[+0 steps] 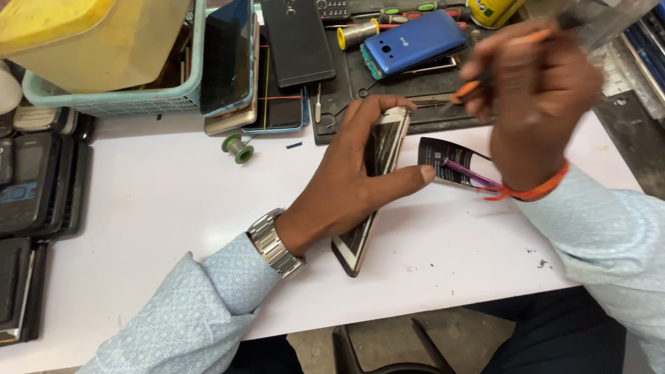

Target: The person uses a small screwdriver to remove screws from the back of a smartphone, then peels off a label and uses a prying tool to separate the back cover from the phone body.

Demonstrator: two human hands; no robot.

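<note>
While your left hand (346, 187) clamps down over the phone (367, 201), fingers curl across its top end and your thumb stretches out along its right edge, so the phone sits tilted on its side under your palm, its lower corner sticking out toward you on the white table (152, 228). Your right hand (533, 90) hovers raised just beyond and to the right of that phone, blurred, with its fingers pinched shut around an orange-handled tool (478, 84) whose tip points left toward the phone's top end; whether the tip touches the phone you cannot tell.

Just right of your left thumb lies a small black packet (443, 156) with a purple strip (467, 173) across it, flat on the table, below your right wrist. Behind both hands a dark work mat (388, 86) carries a blue phone (414, 40) lying back up. Left of the mat a stack of phones (277, 62) leans against a pale blue basket (118, 97), and a small green spool (237, 147) rests on the table in front of them. More dark phones (34, 187) line the table's far left edge.
</note>
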